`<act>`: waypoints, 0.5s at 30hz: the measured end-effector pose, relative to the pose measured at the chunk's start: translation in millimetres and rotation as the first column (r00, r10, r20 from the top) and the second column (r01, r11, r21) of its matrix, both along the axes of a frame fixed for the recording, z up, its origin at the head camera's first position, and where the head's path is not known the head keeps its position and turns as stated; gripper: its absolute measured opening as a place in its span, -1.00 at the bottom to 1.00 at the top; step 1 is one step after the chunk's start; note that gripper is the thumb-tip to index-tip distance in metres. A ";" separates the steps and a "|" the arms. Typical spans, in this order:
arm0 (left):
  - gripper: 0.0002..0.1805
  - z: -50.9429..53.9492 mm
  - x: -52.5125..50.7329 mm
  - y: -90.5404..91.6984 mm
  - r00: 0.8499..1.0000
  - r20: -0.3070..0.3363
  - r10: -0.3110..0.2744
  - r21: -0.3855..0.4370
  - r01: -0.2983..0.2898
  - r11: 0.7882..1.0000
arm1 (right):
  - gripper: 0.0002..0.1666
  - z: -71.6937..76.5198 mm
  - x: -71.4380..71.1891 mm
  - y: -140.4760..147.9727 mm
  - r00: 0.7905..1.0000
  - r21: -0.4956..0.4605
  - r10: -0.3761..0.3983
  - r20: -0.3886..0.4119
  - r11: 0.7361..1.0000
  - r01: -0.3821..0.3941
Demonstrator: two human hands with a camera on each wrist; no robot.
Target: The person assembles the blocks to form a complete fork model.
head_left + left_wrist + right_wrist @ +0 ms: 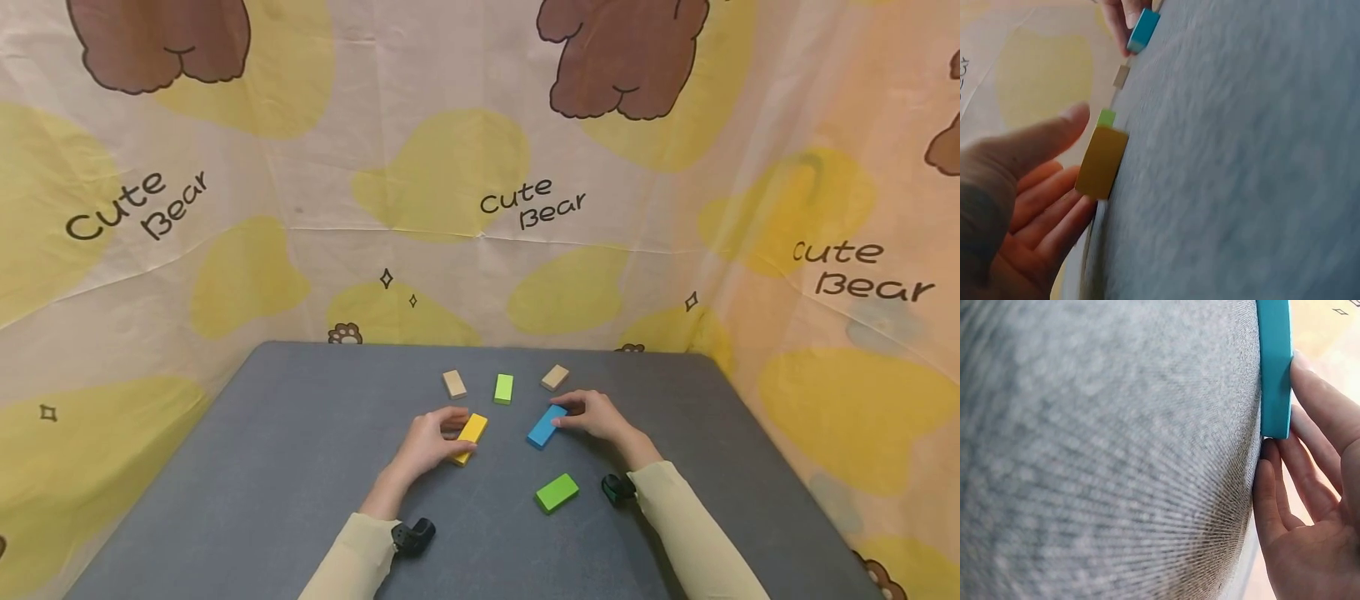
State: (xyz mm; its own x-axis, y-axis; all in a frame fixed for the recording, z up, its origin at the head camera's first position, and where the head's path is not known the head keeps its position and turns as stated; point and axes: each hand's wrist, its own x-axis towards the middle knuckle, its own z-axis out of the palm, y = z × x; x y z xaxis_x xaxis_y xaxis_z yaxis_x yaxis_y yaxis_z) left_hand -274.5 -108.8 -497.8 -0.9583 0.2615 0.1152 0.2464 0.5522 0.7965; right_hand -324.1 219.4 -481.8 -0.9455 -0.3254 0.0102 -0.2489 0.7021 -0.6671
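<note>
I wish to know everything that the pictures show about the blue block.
The blue block is a smooth-looking rectangular piece, perhaps painted wood, with straight edges and no visible marks. It lies flat on the grey table, slanting from near left to far right. The right hand is at its far end, apparently touching it.

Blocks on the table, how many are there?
6: yellow block at the left hand, blue block at the right hand, green block nearest the person; behind, left tan block, lime block, right tan block.
</note>
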 end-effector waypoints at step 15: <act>-0.12 3.9 -15.4 -19.6 0.964 0.081 -0.253 0.017 0.253 0.967 | -0.46 -0.5 -1.5 -0.8 1.000 -0.009 -0.003 0.004 1.000 0.003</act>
